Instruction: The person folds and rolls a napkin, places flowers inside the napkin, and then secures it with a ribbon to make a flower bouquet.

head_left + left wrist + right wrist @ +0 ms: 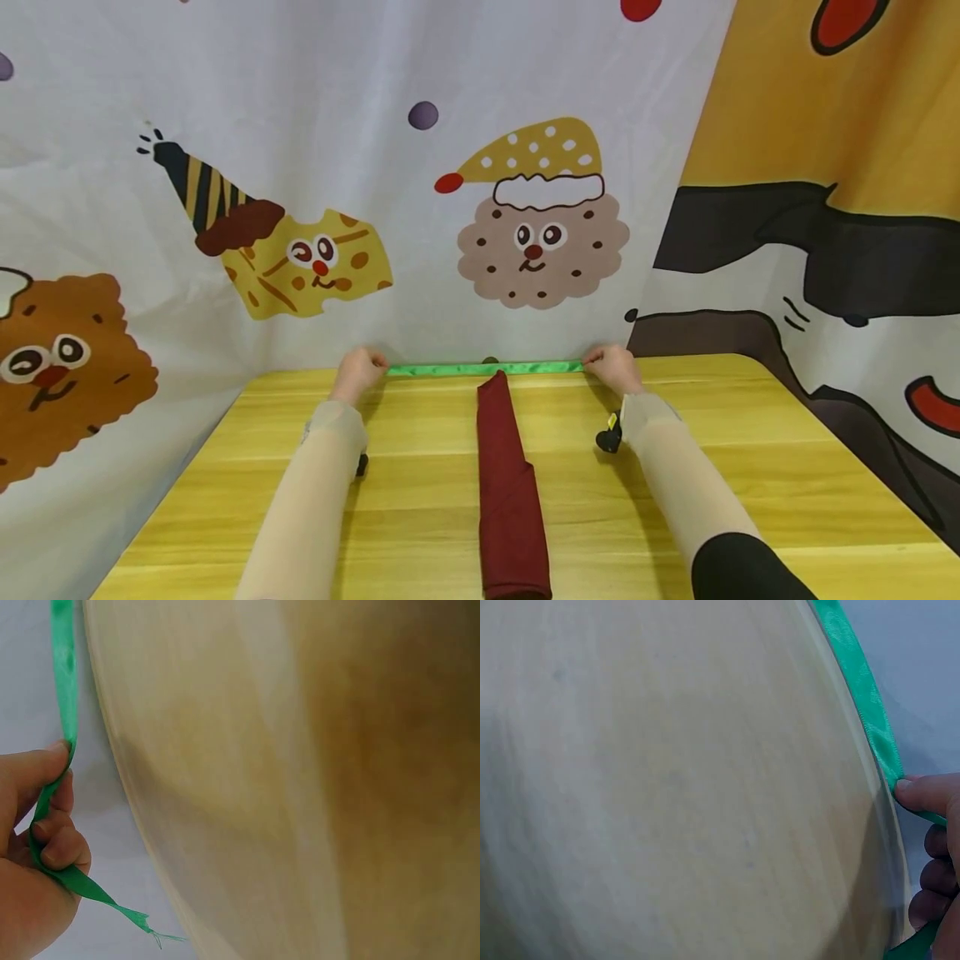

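A green satin ribbon (pixel 450 369) is stretched level between my two hands along the far edge of the table. My left hand (pixel 358 373) pinches one end; in the left wrist view the ribbon (pixel 65 690) runs under the thumb and through curled fingers, its frayed tail hanging out below. The other end is pinched by my right hand (pixel 613 367), with thumb and fingers seen partly at the right wrist view's edge, where more ribbon (pixel 866 705) shows. Between my arms lies a folded dark red cloth (pixel 512 492), narrow and lengthwise, its far tip just below the ribbon's middle.
The yellow wood-grain table (pixel 420 500) ends at a white curtain (pixel 420 275) printed with cartoon food figures, hanging right behind the far edge. A dark device (pixel 611 433) is strapped at my right wrist.
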{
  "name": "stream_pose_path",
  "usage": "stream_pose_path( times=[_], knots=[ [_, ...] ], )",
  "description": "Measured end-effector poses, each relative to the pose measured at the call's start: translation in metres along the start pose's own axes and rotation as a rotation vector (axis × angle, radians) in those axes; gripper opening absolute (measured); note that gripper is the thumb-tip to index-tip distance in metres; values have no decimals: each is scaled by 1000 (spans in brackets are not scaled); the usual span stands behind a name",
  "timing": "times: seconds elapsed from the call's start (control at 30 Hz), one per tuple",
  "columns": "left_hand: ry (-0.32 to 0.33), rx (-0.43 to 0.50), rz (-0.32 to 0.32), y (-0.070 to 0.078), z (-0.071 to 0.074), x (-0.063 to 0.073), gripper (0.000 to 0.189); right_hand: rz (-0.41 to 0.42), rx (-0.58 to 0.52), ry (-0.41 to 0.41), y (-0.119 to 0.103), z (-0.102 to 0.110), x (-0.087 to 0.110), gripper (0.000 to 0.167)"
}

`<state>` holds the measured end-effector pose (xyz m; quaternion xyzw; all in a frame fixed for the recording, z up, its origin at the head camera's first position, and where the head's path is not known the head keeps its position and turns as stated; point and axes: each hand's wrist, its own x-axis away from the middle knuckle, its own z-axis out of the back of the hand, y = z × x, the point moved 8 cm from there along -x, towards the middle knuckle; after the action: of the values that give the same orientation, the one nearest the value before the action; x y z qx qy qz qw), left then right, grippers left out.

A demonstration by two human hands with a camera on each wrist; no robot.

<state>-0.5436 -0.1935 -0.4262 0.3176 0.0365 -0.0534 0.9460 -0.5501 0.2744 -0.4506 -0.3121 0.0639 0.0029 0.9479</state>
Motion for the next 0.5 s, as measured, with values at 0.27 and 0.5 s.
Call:
stream_pose_path(
  times=[0.27,0.5],
  knots=[
    [-53,3,37,-6,-5,4,17,-5,4,-22,6,-4,-2,11],
    [-100,-15,15,-4,-6,11,14,-13,16,-59,5,-3,1,14]
  ],
)
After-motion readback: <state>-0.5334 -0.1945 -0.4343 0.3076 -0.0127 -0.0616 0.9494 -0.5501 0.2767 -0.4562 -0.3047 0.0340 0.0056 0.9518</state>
